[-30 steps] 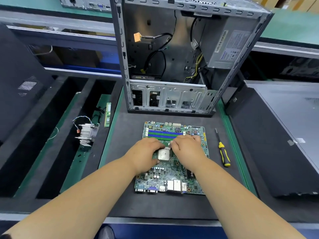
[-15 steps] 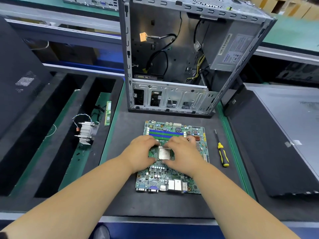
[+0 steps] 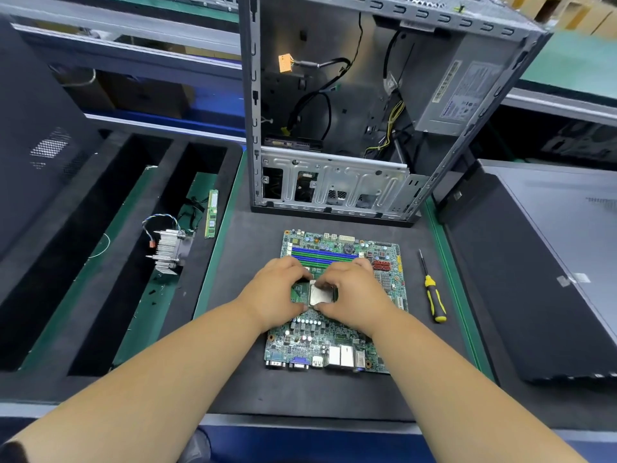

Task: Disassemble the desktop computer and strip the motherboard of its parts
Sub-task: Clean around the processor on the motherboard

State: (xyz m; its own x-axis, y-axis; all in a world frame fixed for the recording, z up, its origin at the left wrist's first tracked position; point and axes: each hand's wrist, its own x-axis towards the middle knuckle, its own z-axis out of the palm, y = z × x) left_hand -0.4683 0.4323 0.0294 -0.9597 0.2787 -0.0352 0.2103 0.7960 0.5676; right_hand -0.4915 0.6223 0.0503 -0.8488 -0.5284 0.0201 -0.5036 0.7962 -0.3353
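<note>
I'm looking at an electronics teardown workshop | gutted computer case (image 3: pixel 367 105) standing upper centre | black foam sorting trays (image 3: pixel 100 262) lying at left | screwdriver (image 3: pixel 432 289) resting at right

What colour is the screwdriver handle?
Yellow and black, on the screwdriver, head view.

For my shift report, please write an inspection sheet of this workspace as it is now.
Surface: dark mat, green-edged.
Job's things: motherboard flat on mat; CPU at its centre; open case behind.
Clutter: screwdriver right of board; heatsink and RAM stick at left.
Grippers: left hand and right hand flank the CPU, fingertips at its edges.
Cables: loose inside case; heatsink's fan lead.
Surroundings: dark panels both sides.
</note>
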